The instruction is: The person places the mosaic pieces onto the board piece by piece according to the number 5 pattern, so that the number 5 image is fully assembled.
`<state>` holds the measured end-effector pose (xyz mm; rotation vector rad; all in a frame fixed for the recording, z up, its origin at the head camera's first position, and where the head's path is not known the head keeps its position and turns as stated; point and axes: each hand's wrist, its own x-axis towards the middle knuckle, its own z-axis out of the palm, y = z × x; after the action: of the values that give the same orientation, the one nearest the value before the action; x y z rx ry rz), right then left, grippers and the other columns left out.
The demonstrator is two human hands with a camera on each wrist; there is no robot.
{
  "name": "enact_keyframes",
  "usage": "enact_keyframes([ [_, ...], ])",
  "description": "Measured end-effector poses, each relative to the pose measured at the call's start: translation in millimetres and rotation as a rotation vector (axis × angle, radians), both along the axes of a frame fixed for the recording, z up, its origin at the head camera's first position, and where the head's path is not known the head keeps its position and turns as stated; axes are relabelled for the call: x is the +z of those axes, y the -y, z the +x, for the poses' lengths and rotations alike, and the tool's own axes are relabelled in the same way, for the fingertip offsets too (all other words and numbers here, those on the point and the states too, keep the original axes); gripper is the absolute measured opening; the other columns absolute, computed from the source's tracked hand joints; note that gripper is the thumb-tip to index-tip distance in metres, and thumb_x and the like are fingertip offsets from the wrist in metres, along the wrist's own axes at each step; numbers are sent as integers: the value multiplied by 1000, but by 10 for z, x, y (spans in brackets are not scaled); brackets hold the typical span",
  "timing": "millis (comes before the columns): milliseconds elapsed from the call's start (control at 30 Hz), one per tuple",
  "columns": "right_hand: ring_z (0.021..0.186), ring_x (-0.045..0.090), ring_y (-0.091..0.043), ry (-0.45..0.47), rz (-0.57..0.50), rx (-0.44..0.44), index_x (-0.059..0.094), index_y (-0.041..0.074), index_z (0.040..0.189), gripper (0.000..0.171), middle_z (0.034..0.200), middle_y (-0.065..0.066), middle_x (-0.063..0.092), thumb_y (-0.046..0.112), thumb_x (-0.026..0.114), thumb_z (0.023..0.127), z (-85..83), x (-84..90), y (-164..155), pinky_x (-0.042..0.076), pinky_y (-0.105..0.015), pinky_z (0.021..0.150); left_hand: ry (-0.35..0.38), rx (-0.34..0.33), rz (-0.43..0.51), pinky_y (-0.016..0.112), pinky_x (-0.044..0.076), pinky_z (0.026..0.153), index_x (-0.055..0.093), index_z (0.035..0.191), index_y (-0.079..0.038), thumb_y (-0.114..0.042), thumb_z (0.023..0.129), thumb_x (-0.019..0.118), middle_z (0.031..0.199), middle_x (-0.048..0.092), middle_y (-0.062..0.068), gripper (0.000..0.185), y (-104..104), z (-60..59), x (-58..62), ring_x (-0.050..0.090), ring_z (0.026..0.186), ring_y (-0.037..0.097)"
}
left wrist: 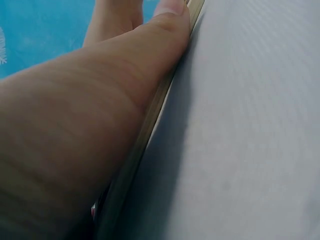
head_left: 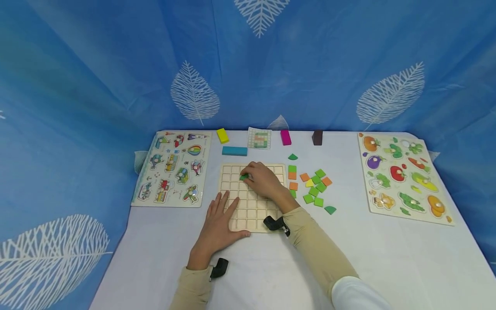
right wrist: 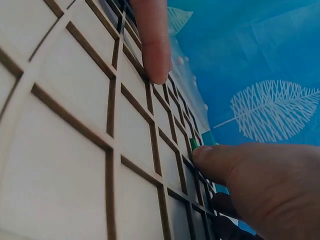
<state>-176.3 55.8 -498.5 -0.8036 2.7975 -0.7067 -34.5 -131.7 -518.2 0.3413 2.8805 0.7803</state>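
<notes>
White-covered bench (head_left: 387, 258) seen from the head camera, enclosed by a blue leaf-print curtain (head_left: 116, 77). At nine o'clock, a vehicle peg puzzle (head_left: 172, 168) lies flat. At three o'clock, a vegetable peg puzzle (head_left: 403, 177) lies flat. Along the far edge toward twelve o'clock, from left to right: a yellow block (head_left: 222, 135), a teal bar (head_left: 234, 151) just before it, a pattern card (head_left: 259, 138), a magenta block (head_left: 285, 137) and a dark brown block (head_left: 317, 137). Between centre and three o'clock, loose green, orange and yellow tiles (head_left: 314, 186) lie scattered, with one green curved piece (head_left: 292, 157) toward one o'clock and another (head_left: 330, 210) nearer four o'clock.
</notes>
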Motion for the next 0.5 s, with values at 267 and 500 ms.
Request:
enact_keyframes([
  [267,120,61,-23,1,19,-27,77,19,120,24,126,0,69,28,67,100,9,-10,-3,47,-39,112,3,6,-29,60,15,127,38,159,-18,-71,73,79,172,15,14,109,-9,-1,-6,5,161,36],
  [500,111,63,-23,-89,50,3,79,19,118,23,125,0,71,28,67,100,55,1,-42,53,-37,99,-2,10,-11,60,14,127,40,158,-18,-70,72,79,171,16,14,108,-20,2,25,6,160,36],
])
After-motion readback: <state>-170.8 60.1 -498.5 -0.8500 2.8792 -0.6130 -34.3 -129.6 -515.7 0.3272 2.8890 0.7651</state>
